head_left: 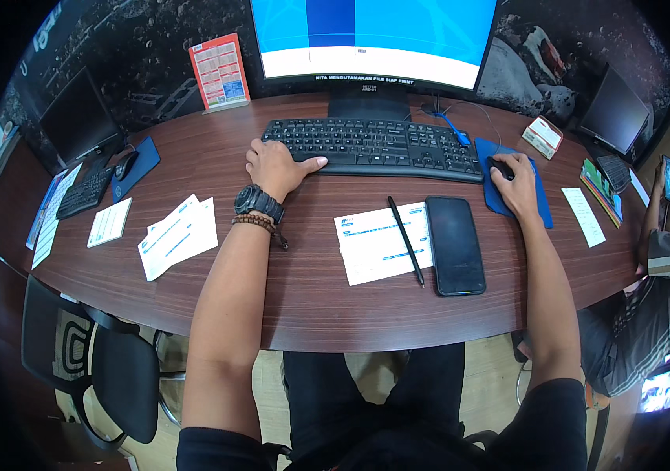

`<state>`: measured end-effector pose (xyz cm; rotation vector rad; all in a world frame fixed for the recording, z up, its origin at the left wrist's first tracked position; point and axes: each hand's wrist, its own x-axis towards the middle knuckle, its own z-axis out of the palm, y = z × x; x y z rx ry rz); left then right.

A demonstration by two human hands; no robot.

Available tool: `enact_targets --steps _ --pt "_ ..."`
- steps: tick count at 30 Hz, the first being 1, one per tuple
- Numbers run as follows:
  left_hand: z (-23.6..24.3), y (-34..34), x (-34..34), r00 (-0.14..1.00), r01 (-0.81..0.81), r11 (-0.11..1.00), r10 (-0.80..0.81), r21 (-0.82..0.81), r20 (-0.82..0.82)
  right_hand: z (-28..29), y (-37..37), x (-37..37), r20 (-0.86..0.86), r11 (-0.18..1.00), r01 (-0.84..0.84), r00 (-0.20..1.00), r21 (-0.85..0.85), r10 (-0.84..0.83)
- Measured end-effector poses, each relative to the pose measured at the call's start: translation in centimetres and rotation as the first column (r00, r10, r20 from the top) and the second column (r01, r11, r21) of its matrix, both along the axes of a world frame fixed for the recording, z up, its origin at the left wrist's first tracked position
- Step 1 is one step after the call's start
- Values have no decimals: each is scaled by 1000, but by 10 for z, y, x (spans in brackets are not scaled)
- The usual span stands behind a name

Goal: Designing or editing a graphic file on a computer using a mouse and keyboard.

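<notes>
My left hand (276,163) rests at the left end of the black keyboard (366,145), fingers loosely bent and apart, thumb over the lower keys, holding nothing. My right hand (514,184) is closed over a black mouse (500,166) on a blue mat (541,196). Between my forearms lie a printed white form (370,243), a black pen (406,243) across it, and a black smartphone (454,247). Above the keyboard stands a large monitor (374,35) showing a blue-and-white screen.
Loose papers (178,239), a second keyboard (84,192) and dark monitors (76,118) flank me. A red desk calendar (217,71) and small box (541,137) stand behind. An office chair (123,377) is lower left. Another person (649,314) sits at right, holding a phone (669,180).
</notes>
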<state>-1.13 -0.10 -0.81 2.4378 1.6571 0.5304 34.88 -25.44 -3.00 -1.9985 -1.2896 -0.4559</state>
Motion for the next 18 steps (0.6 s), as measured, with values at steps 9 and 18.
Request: enact_targets --steps 9,18 --pt "-2 1 -1 1000 -2 1000 2 1 -7 -2 1 1 4 1000 -2 1000 8 2" --pt "4 -4 1 1000 4 1000 -4 -17 -1 4 -1 -8 34 1000 19 999 19 -20"
